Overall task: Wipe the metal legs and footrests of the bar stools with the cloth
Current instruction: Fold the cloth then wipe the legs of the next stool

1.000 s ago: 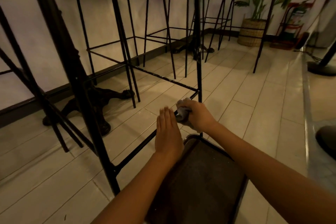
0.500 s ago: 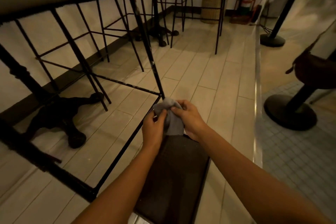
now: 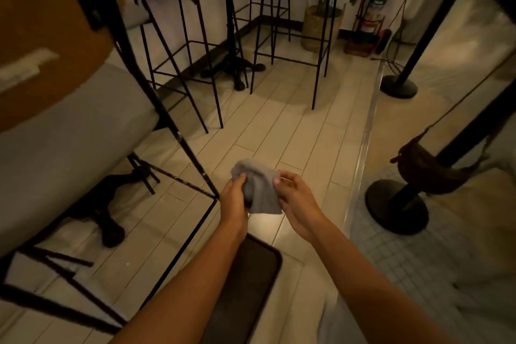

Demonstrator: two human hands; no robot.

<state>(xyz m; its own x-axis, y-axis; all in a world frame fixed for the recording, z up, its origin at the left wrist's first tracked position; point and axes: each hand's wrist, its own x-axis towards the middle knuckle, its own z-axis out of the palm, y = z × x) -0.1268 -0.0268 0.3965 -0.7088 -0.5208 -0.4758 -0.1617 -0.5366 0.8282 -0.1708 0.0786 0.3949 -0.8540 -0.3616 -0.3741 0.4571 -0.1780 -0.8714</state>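
- The cloth (image 3: 261,193) is held clear of the floor, pinched at its edges by the left hand (image 3: 234,201) and the right hand (image 3: 300,204).
- No metal is touched; the cloth is judged to be under refolding between wipes.
- The nearest footrest (image 3: 178,179) lies just left; a one-hand grip and bar contact are required next.

- Your cloth (image 3: 262,195) is plain grey.
- Left of your grip, the stool legs (image 3: 184,148) are black, the seat (image 3: 69,134) grey.
- Beneath your grip, the floor (image 3: 293,131) shows pale cream planks.
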